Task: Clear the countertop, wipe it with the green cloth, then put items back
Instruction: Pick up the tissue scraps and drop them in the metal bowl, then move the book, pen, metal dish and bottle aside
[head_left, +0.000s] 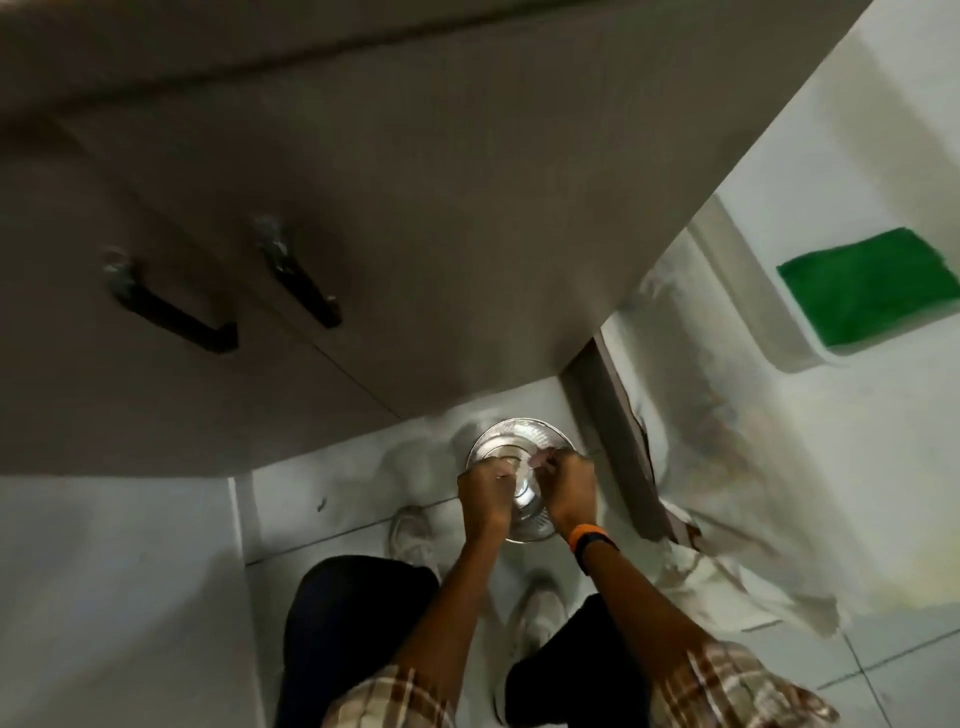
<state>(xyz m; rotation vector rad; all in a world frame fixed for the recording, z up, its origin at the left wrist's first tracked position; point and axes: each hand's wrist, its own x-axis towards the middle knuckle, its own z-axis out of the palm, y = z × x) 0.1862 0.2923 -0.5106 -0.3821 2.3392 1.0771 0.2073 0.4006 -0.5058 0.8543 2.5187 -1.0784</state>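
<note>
I look down at the floor, where both hands hold shiny steel dishes between my feet. A round steel plate (514, 439) shows just beyond my fingers, and a smaller steel bowl (525, 522) sits under my wrists. My left hand (485, 499) grips the left side of the dishes. On their right side is my right hand (571, 491), with an orange and black band on its wrist. The green cloth (872, 286) lies flat on a white ledge at the upper right, far from both hands.
A grey-brown cabinet (363, 234) with two dark handles (171, 306) fills the upper left and overhangs the dishes. A crumpled white cloth or bag (727, 561) lies on the tiled floor to the right. My white shoes (413, 535) stand by the dishes.
</note>
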